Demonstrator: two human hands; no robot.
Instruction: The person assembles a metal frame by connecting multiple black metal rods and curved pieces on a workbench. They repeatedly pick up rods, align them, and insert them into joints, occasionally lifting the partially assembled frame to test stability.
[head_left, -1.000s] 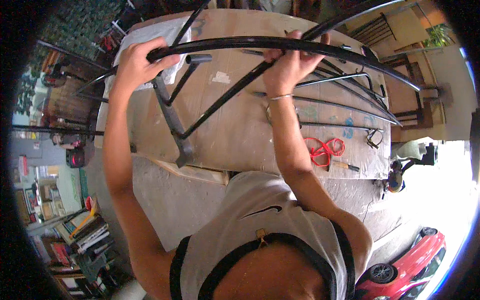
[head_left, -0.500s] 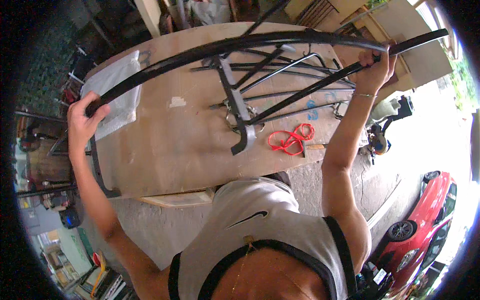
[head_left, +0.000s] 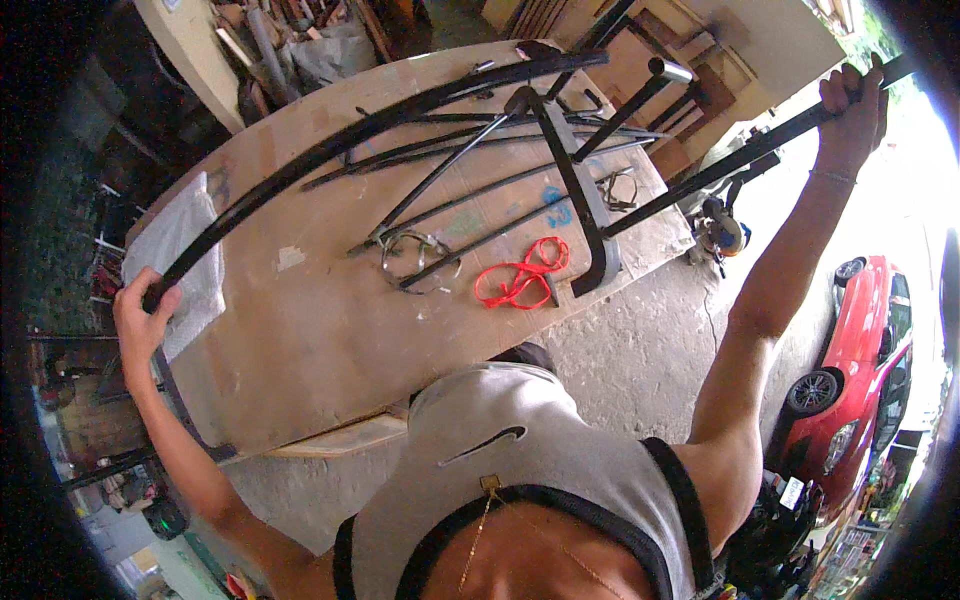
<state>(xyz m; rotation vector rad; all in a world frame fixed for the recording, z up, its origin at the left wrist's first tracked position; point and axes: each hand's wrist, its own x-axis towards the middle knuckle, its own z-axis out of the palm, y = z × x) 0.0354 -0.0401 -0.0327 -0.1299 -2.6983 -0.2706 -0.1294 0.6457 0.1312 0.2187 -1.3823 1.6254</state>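
My left hand (head_left: 145, 310) is closed around the lower left end of a long, curved black metal tube (head_left: 370, 130). The tube rises over the table, and its far end lies free near the top middle. My right hand (head_left: 855, 110) is raised far to the right, fingers wrapped round a straight black bar of a black metal frame (head_left: 700, 182). That frame includes a flat dark crosspiece (head_left: 578, 190) with a bent lower end, and a short tube (head_left: 640, 105) with a bright tip. Both pieces are held above the table, apart from each other.
On the brown worktable (head_left: 330, 330) lie several thin black rods (head_left: 490, 190), a red cord (head_left: 525, 275), loose looped straps (head_left: 415, 265) and white wrapping (head_left: 190, 260) at the left. A red car (head_left: 850, 370) stands to the right on the concrete floor (head_left: 640, 335).
My right hand has moved right, carrying the frame and its crosspiece toward the table's right edge. The curved tube's far end has come away from that hand; my left hand has shifted slightly left and down.
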